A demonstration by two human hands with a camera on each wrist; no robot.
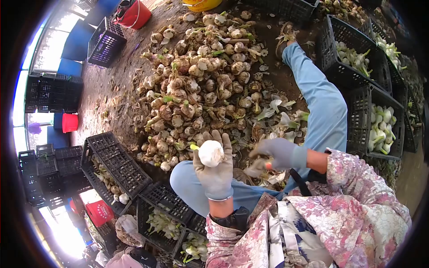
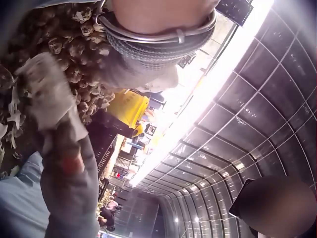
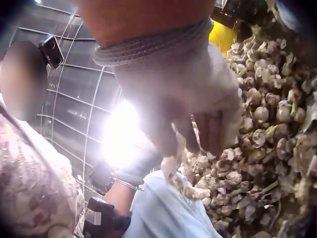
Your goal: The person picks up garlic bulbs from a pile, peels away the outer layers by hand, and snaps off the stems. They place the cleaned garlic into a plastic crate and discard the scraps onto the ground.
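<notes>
A white garlic bulb (image 1: 211,153) with a short green stem end lies on the upturned palm of my left hand (image 1: 214,178), its gloved fingers stretched out behind it. My right hand (image 1: 281,154), also in a grey glove, is beside it to the right, blurred and apart from the bulb. From the curled fingers of that hand, strips of dry garlic skin (image 3: 171,166) hang down in the right wrist view. An orange patch shows at its fingers in the head view. In front of both hands spreads a large heap of unpeeled garlic (image 1: 192,89).
Black crates (image 1: 357,100) holding cleaned garlic stand at the right. More crates (image 1: 118,161) are at lower left, one tilted. Red bucket (image 1: 138,15) and yellow bucket (image 1: 201,3) stand at the far side. Loose skins (image 1: 286,120) litter the ground near the bent leg (image 1: 317,94).
</notes>
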